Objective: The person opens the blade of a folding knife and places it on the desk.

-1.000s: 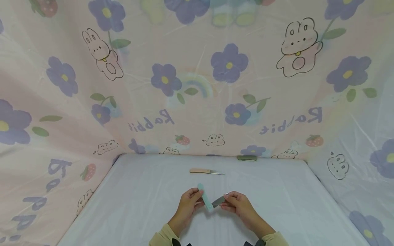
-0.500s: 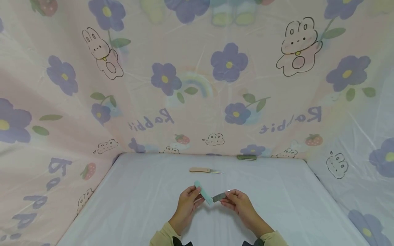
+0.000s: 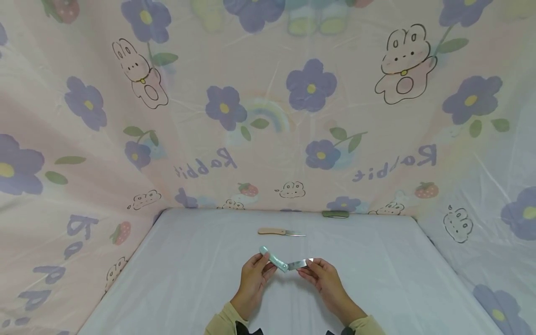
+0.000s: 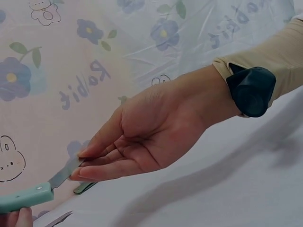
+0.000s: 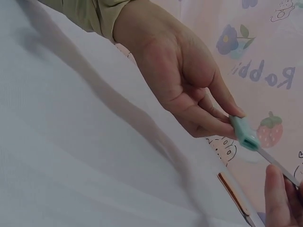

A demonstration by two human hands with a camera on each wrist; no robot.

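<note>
A folding knife with a mint-green handle (image 3: 274, 260) is held between both hands, its blade (image 3: 298, 264) at a wide angle to the handle. My left hand (image 3: 253, 279) pinches the handle between thumb and fingers. By its tip end the metal blade is pinched in my right hand (image 3: 330, 281). The left wrist view looks across at the right hand (image 4: 161, 123), whose thumb and fingers cover that end of the blade. Seen in the right wrist view, the left hand (image 5: 175, 71) grips the far end of the mint handle (image 5: 244, 132).
Beyond the hands, a knife with a light wooden handle (image 3: 272, 231) lies unfolded on the white-covered table (image 3: 201, 260). A slim dark green object (image 3: 336, 214) lies at the back edge, against the patterned curtain (image 3: 268, 139). Curtain also hangs at both sides.
The angle between handle and blade has grown wider. The left hand has swung the handle's free end leftward, and the pivot has risen slightly. Both hands keep their hold.
</note>
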